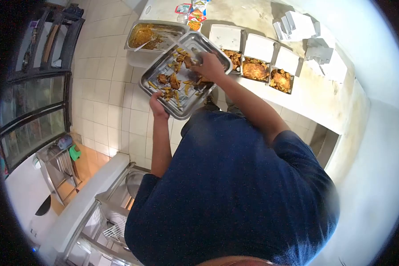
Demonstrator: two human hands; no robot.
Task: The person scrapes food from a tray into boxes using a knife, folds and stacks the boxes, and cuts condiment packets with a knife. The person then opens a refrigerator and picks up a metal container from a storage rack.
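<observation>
A rectangular metal tray (187, 110), tilted, holds browned chicken pieces (174, 81) and potato fries (178, 98). My left hand (158, 107) grips its near left rim with the fingers mostly underneath. Over the tray's right half, my right hand (209, 67) has its fingers closed at a browned piece of chicken (189, 61); part of the grip is hidden. To the right on the counter stand open white boxes, the middle one filled with browned chicken (255, 69) and the one beside it with chicken over fries (281, 80). The leftmost box is partly behind my right hand and tray.
A deep metal pan (173, 30) with sauce and a spoon (142, 45) sits behind the tray at left. Small packets (197, 16) lie at the counter's back. Folded white boxes (300, 25) are stacked at right on the counter (321, 97). A wire basket (114, 228) is at lower left.
</observation>
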